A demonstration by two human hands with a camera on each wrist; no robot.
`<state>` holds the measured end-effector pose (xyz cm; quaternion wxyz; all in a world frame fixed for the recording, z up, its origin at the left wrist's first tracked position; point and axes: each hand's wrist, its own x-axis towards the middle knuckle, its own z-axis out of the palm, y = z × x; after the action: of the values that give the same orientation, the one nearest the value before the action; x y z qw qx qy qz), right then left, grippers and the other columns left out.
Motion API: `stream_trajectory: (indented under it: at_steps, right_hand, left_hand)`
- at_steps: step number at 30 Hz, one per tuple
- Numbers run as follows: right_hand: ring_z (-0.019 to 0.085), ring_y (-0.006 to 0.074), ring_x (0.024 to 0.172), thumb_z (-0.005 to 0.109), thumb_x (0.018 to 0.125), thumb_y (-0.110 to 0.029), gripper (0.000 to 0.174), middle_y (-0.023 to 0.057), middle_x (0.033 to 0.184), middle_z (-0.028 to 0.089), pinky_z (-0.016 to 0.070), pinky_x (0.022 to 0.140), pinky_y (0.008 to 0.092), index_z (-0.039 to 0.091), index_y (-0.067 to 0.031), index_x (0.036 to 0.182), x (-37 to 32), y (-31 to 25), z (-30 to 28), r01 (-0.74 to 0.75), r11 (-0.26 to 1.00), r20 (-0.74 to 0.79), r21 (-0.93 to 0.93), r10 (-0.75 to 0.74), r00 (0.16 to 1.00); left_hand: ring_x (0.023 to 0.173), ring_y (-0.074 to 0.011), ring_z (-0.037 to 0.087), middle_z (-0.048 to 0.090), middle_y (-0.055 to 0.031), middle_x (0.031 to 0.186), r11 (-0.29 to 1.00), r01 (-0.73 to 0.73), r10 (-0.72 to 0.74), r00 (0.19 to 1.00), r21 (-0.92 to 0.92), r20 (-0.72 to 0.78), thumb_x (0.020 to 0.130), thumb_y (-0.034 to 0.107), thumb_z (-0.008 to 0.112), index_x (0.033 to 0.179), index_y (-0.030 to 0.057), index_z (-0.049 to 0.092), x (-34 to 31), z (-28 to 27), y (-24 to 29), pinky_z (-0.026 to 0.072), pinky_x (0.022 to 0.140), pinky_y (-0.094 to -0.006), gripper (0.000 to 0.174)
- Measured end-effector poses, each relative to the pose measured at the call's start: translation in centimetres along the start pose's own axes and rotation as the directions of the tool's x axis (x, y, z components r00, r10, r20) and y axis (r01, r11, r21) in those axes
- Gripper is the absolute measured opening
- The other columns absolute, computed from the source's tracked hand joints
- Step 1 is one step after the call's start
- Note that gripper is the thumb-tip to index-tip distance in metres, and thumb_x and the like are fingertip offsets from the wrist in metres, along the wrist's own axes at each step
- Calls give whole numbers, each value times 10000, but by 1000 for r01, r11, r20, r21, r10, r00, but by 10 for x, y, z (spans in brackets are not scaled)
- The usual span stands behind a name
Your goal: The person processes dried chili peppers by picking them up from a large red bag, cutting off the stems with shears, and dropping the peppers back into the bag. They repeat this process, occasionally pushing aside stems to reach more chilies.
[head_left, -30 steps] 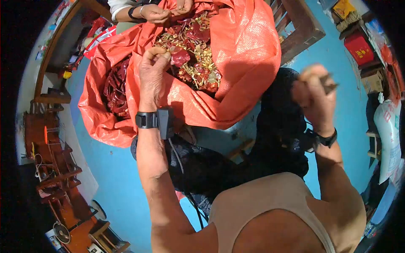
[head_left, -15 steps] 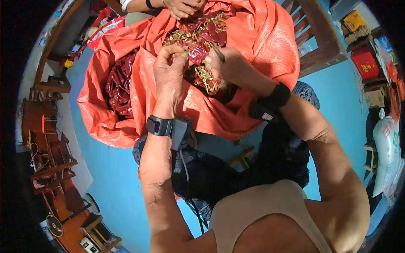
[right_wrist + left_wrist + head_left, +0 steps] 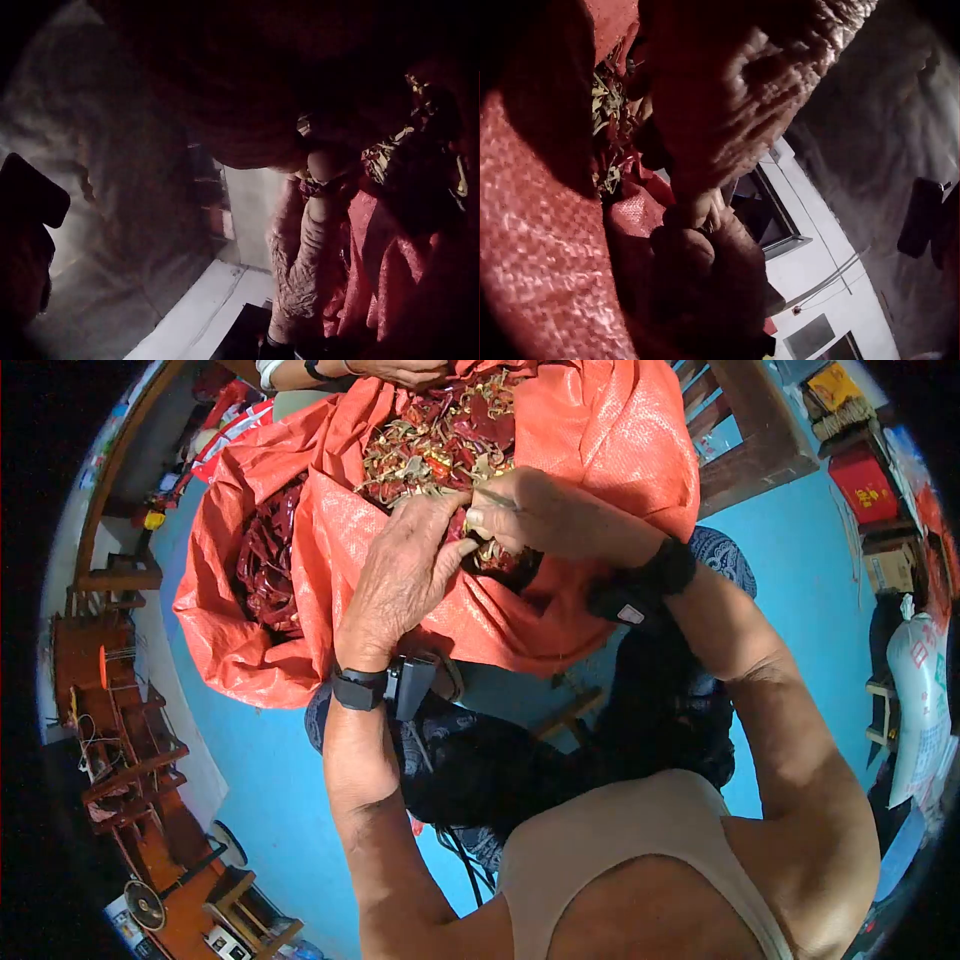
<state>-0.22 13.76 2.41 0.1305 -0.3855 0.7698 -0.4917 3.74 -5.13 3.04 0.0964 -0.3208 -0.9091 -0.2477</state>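
My left hand [image 3: 405, 565] pinches a dried red chili [image 3: 457, 525] over the opening of an orange-red woven sack [image 3: 480, 630]. Right against it, my right hand [image 3: 530, 510] has its fingers curled round a thin, dark tool [image 3: 495, 498], mostly hidden by the fingers; I cannot tell its kind. The fingertips of both hands meet at the chili, which shows as a small dark piece between them in the right wrist view. Beneath lie chili pieces with pale stems and seeds [image 3: 425, 450]. Whole dark-red chilies [image 3: 268, 570] fill another sack opening on the left.
Across the sack, another person's hand [image 3: 405, 370] rests near the chili pile. A wooden chair [image 3: 755, 435] stands at the back right, by a red box [image 3: 865, 495]. A filled white sack [image 3: 918, 700] leans at the far right, and wooden furniture [image 3: 120, 730] lines the left.
My right hand came in from the right side, tool in its grip, to meet the left over the sack. The left hand turned its back upward. The other person's hands shifted at the far edge.
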Motion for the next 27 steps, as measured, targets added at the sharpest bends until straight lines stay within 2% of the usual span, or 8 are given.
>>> stream_trajectory:
  at_steps: [5, 8, 10, 14, 19, 22, 24, 27]
  right_hand:
    - [430, 58, 563, 481, 880, -250, 253, -15, 616, 477, 364, 496, 254, 531, -17, 794, 7, 15, 4, 124, 943, -21, 310, -123, 992]
    - [464, 36, 600, 518, 871, -217, 198, -34, 668, 518, 389, 528, 211, 548, -25, 831, 2, 1, 3, 3, 733, -125, 680, 112, 986]
    - [501, 73, 515, 566, 840, -221, 196, -46, 588, 492, 398, 439, 238, 556, -40, 766, 11, 1, 17, 154, 972, -471, 177, -53, 880]
    - [548, 234, 541, 603, 791, -185, 168, 81, 604, 538, 432, 496, 320, 539, -33, 760, 15, 2, 23, 263, 946, -525, -191, -325, 787]
    - [532, 250, 530, 575, 803, -172, 194, 90, 571, 510, 423, 502, 337, 493, -25, 706, 15, 3, 22, 226, 962, -558, -152, -273, 784]
    - [472, 159, 480, 540, 832, -181, 228, 26, 537, 465, 384, 460, 296, 467, -51, 659, 19, 7, 22, 177, 945, -597, 276, 24, 802]
    - [389, 79, 462, 522, 842, -220, 258, -29, 531, 405, 324, 429, 252, 434, -96, 633, 13, 1, 14, 37, 682, -332, 731, 308, 892]
    - [350, 67, 439, 542, 830, -262, 272, -41, 520, 373, 291, 417, 240, 410, -127, 634, 11, 9, 10, -15, 660, -288, 752, 348, 892]
  left_hand:
    - [795, -368, 510, 519, -197, 872, 990, 66, -71, 997, -122, -33, 826, 181, 538, 980, -12, 484, -4, -2, -3, 420, 686, -407, 253]
    - [720, -352, 523, 524, -185, 766, 952, 178, -213, 969, -248, -125, 853, 176, 507, 889, -19, 487, -4, -5, 2, 411, 632, -393, 198]
    - [644, -335, 521, 520, -165, 682, 906, 256, -316, 939, -337, -138, 873, 164, 475, 842, -21, 494, -3, -4, 2, 407, 594, -367, 188]
    - [595, -285, 528, 519, -157, 649, 893, 244, -309, 944, -378, -120, 873, 194, 491, 841, -20, 507, 3, 5, 9, 407, 553, -348, 217]
    - [615, -313, 553, 547, -176, 677, 882, 228, -327, 926, -411, -188, 876, 197, 486, 832, -18, 513, 11, 17, 15, 419, 556, -360, 221]
    - [618, -218, 494, 504, -124, 683, 974, 162, -206, 926, -161, -317, 900, 235, 458, 849, -6, 505, 17, 23, 11, 397, 583, -301, 251]
    - [647, -310, 518, 514, -168, 711, 978, 164, -196, 933, -128, -301, 880, 207, 483, 828, -4, 499, 22, 25, 10, 412, 584, -346, 218]
    - [642, -293, 517, 488, -116, 662, 960, 6, 90, 941, 280, -327, 770, 168, 599, 720, 44, 486, 30, 27, 2, 422, 553, -381, 176]
